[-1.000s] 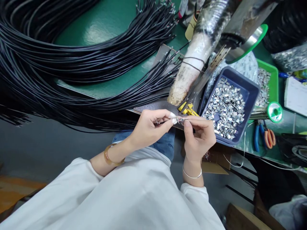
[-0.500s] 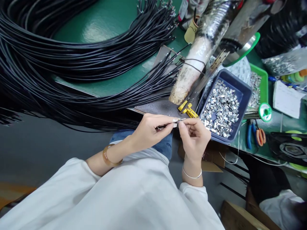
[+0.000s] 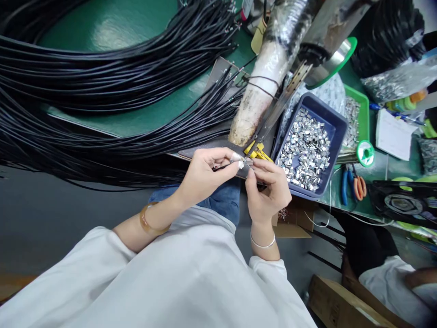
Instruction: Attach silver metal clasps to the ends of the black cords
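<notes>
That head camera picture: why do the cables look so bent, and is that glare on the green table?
Head view: the wide lens bows the black cables toward the edges; a pale sheen of overhead light sits on the green table; the small piece between left hand and right hand is blurred.

Thin black cable end [image 3: 223, 166] with apparently a small metal clip [image 3: 246, 162] (tiny, blurred), above the lap.

Illumination is bright, even and overhead. Glare appears on the green table [image 3: 136, 27] at far left and on the metal clips [image 3: 303, 152]. Shadows are soft. Wide-angle distortion bends the black cables [image 3: 102, 82]. Edges blur slightly; the centre is sharp.
</notes>
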The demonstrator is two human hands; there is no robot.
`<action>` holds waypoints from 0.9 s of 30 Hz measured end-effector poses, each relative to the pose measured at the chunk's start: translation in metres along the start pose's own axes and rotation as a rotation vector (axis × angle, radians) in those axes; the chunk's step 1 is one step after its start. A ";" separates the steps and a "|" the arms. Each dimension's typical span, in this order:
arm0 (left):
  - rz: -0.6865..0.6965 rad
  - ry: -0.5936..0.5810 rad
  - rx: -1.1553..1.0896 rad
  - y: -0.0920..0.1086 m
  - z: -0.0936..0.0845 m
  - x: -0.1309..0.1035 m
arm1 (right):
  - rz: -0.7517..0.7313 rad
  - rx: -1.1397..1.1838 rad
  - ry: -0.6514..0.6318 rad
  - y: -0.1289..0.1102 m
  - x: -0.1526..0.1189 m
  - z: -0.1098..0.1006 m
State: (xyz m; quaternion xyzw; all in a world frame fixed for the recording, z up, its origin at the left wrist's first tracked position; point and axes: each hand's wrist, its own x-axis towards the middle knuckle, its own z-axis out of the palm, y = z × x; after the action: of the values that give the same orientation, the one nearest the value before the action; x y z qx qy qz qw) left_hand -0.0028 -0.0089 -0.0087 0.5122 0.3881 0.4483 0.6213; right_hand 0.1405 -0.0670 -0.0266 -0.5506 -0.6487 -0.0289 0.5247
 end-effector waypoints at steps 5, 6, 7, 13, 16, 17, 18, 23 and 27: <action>0.031 0.023 0.033 -0.006 0.003 0.000 | 0.034 0.039 0.018 0.003 0.001 0.004; 0.033 0.025 0.040 -0.006 0.003 0.000 | 0.041 0.043 0.017 0.004 0.001 0.005; 0.037 0.029 0.045 -0.006 0.004 0.000 | 0.044 0.045 0.014 0.004 0.001 0.005; 0.045 0.071 0.057 -0.003 0.006 0.000 | 0.032 0.040 0.026 0.003 0.005 0.004; 0.046 0.070 0.045 -0.002 0.005 0.000 | 0.028 0.045 0.032 0.000 0.006 0.003; 0.046 0.063 0.038 -0.002 0.004 -0.001 | 0.027 0.049 0.033 -0.001 0.005 0.003; 0.045 0.055 0.033 -0.002 0.003 -0.001 | 0.028 0.055 0.033 -0.002 0.005 0.003; 0.041 0.029 0.041 -0.003 0.001 -0.003 | 0.036 0.115 0.018 0.001 0.001 0.003; 0.027 0.011 0.065 -0.001 0.001 -0.006 | 0.025 0.071 -0.027 -0.005 0.003 -0.018</action>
State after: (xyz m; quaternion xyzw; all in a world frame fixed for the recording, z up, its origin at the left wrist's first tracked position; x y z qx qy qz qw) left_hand -0.0033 -0.0152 -0.0097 0.5349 0.3991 0.4465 0.5961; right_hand 0.1491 -0.0782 -0.0135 -0.5400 -0.6493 0.0084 0.5355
